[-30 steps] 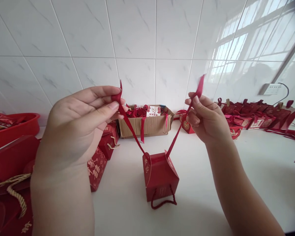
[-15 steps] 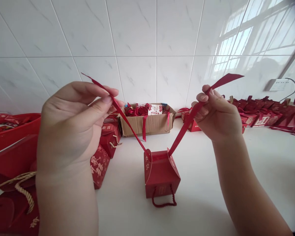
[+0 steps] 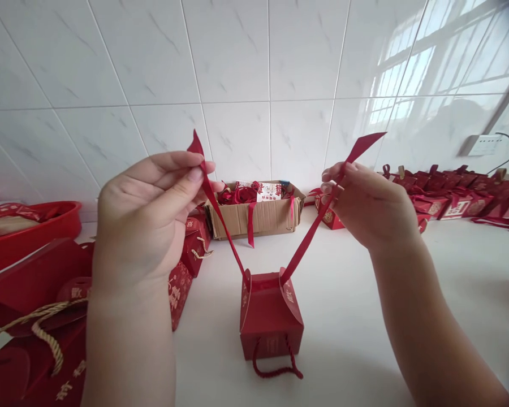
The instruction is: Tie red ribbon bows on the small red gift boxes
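A small dark-red gift box (image 3: pixel 271 316) stands upright on the white table in front of me, its twisted red cord handle (image 3: pixel 275 373) hanging toward me. A red ribbon (image 3: pixel 307 240) runs through the top of the box, and its two ends rise in a V. My left hand (image 3: pixel 152 209) pinches one end between thumb and fingers, with a short tip sticking up. On the other side my right hand (image 3: pixel 369 203) is closed on the opposite end, whose tip points up and right. Both lengths look fairly taut.
Behind the box, a cardboard box (image 3: pixel 254 223) holds red ribbons and printed cards. Larger red boxes with gold cords (image 3: pixel 38 316) and a red plastic basin (image 3: pixel 38 232) are at left. A row of red gift boxes (image 3: pixel 453 198) lines the wall at right, near a socket (image 3: pixel 482 145).
My hands have come closer together, the left shifting rightward. The gift box sits slightly lower and further left in view. Both hands still hold the ribbon ends.
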A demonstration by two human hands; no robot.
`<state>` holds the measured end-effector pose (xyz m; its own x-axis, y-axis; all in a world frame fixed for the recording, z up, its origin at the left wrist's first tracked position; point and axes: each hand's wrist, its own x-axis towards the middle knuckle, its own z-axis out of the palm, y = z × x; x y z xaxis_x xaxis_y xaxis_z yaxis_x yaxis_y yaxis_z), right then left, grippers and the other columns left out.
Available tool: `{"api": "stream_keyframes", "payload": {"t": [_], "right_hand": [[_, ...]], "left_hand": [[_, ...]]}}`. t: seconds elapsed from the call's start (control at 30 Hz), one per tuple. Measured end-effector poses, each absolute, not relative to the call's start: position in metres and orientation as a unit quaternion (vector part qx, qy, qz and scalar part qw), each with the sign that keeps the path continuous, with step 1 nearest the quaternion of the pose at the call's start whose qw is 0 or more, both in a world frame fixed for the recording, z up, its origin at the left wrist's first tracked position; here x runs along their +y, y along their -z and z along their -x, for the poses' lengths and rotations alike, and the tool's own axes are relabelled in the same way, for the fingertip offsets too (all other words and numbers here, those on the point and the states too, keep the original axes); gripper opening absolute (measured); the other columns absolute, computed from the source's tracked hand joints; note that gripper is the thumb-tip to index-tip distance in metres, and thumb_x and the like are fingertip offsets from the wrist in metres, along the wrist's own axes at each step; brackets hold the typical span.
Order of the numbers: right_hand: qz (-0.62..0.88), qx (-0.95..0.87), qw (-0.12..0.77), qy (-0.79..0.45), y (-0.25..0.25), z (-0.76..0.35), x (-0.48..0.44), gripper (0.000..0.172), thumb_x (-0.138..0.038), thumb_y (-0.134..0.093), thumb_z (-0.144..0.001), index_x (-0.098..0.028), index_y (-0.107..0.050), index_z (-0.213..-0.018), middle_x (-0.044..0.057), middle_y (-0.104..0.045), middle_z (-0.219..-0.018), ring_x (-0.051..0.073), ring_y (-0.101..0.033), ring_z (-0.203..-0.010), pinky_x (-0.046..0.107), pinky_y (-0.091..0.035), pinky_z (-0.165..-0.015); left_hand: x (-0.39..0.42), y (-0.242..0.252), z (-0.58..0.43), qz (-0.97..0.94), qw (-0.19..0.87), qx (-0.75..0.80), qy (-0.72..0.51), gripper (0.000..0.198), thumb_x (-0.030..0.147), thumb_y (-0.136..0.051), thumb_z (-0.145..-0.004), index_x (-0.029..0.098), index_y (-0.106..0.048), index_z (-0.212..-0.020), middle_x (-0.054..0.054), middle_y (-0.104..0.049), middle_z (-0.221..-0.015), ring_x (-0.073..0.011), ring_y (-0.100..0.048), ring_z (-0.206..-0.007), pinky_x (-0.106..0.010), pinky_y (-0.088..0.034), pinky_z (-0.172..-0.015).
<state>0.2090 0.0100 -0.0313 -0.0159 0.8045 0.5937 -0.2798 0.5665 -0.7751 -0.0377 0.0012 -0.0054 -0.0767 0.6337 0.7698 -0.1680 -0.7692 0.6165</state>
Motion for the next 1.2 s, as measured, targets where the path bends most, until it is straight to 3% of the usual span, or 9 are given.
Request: {"api": "stream_keyframes", "payload": {"t": [0.27, 0.57, 0.77, 0.93, 1.1, 1.2], "right_hand": [[0.267, -0.582, 0.695, -0.327, 0.034, -0.205, 0.004, 0.011, -0.035, -0.067, -0.078, -0.026, -0.071, -0.073, 0.0, -0.064, -0.075, 0.013, -0.06, -0.072, 0.026, -0.05, -0.058], [0.295, -0.522, 0.748, -0.282, 0.035, -0.208, 0.009, 0.013, -0.039, -0.066, -0.078, -0.027, -0.071, -0.08, 0.001, -0.067, -0.089, 0.018, -0.063, -0.081, 0.03, -0.05, -0.061], [0.285, -0.514, 0.745, -0.316, 0.035, -0.211, 0.011, 0.012, -0.037, -0.066, -0.078, -0.026, -0.07, -0.074, 0.001, -0.066, -0.087, 0.016, -0.062, -0.077, 0.03, -0.049, -0.061], [0.286, -0.524, 0.736, -0.32, 0.034, -0.21, 0.009, 0.013, -0.037, -0.064, -0.079, -0.026, -0.069, -0.075, 0.002, -0.066, -0.088, 0.017, -0.062, -0.078, 0.03, -0.049, -0.06], [0.284, -0.513, 0.74, -0.331, 0.033, -0.208, 0.008, 0.012, -0.036, -0.065, -0.078, -0.025, -0.069, -0.074, 0.001, -0.066, -0.085, 0.015, -0.062, -0.076, 0.029, -0.05, -0.059], [0.282, -0.511, 0.743, -0.328, 0.034, -0.209, 0.009, 0.012, -0.036, -0.067, -0.077, -0.025, -0.069, -0.073, 0.001, -0.066, -0.085, 0.015, -0.062, -0.075, 0.028, -0.05, -0.058]], "left_hand": [[0.003, 0.008, 0.033, -0.591, 0.256, 0.192, -0.74, 0.015, -0.001, -0.066, -0.07, 0.014, -0.068, -0.073, -0.003, -0.072, -0.075, -0.0117, -0.067, -0.07, -0.024, -0.058, -0.069], [0.0, 0.013, 0.016, -0.561, 0.051, 0.235, -0.792, 0.015, 0.006, -0.074, -0.067, 0.018, -0.073, -0.075, 0.002, -0.072, -0.069, -0.0094, -0.066, -0.065, -0.02, -0.054, -0.062], [0.0, 0.014, 0.018, -0.589, 0.187, 0.227, -0.753, 0.019, 0.008, -0.071, -0.071, 0.024, -0.074, -0.081, -0.001, -0.074, -0.083, -0.0126, -0.067, -0.079, -0.026, -0.055, -0.076], [-0.002, 0.013, 0.019, -0.618, 0.318, 0.211, -0.688, 0.024, 0.009, -0.065, -0.074, 0.024, -0.073, -0.09, -0.003, -0.071, -0.09, -0.0146, -0.066, -0.088, -0.023, -0.055, -0.071], [-0.006, 0.015, 0.009, -0.615, 0.329, 0.218, -0.683, 0.031, 0.008, -0.076, -0.061, 0.023, -0.07, -0.088, -0.002, -0.068, -0.083, -0.0163, -0.066, -0.082, -0.027, -0.057, -0.073], [-0.005, 0.018, 0.005, -0.608, 0.291, 0.229, -0.703, 0.029, 0.008, -0.075, -0.062, 0.022, -0.068, -0.087, -0.001, -0.067, -0.081, -0.0169, -0.066, -0.081, -0.029, -0.057, -0.075]]}}
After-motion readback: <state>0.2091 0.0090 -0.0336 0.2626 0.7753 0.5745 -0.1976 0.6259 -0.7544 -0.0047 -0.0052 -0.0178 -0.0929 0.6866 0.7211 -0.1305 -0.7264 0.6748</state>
